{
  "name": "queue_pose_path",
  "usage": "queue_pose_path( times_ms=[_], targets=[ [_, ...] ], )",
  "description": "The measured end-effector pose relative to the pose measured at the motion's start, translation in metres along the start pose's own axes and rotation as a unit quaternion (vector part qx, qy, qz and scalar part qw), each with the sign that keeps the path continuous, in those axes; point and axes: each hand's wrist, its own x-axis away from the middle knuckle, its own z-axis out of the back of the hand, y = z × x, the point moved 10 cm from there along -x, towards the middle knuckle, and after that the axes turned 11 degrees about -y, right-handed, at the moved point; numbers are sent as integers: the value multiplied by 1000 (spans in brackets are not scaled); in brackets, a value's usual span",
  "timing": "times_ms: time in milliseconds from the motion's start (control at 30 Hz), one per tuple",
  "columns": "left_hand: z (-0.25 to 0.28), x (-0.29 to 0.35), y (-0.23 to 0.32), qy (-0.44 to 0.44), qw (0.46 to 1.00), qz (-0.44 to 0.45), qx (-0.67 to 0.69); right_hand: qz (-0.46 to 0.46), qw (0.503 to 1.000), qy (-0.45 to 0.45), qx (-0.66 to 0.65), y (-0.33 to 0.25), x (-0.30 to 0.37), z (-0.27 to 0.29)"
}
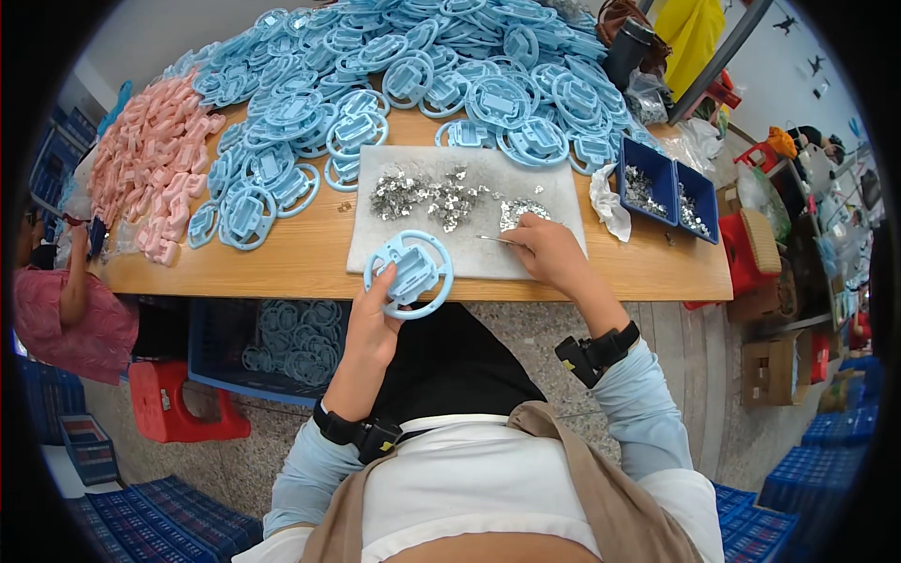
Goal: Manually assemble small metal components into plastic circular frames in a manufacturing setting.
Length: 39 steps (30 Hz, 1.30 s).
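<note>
Over the near edge of a pale pad [488,264], our left fingers [382,282] hold a light-blue plastic steering wheel [413,270] while our right fingers [533,233] pinch a tweezer-like tool [497,238] beside small metal pieces [513,213]; work appears unfinished, with many blue wheels [497,103] heaped on the tabletop [282,274] likely left.

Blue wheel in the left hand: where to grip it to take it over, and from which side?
I'd pinch the blue wheel by the right side of its rim, coming from the right. The left hand holds its lower left, while the right rim is bare and narrow. The right hand would probably need to put down its thin metal tool first.
</note>
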Motion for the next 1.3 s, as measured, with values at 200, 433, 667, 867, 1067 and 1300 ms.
queue_pose_path(
  times_ms=[200,433,667,867,1067,1300],
  targets=[
    [-16,-5,0,-21,1000,7,-7,6,999,-29,40,-4,-9,3],
    [-22,-20,-22,-38,999,-6,38,-40,954,33,-295,-25,-24,-8],
    [-26,-17,-22,-39,999,-9,36,-2,967,94,-239,-56,-39,-23],
    [-20,-17,-23,-32,999,-7,18,24,980,175,-95,-79,-28,-20],
    [-20,-17,-22,-44,999,9,-17,49,979,195,-38,-87,-21,-23],
    [-28,-12,0,-70,996,-48,6,80,983,160,-31,-110,-16,-11]
  ],
)
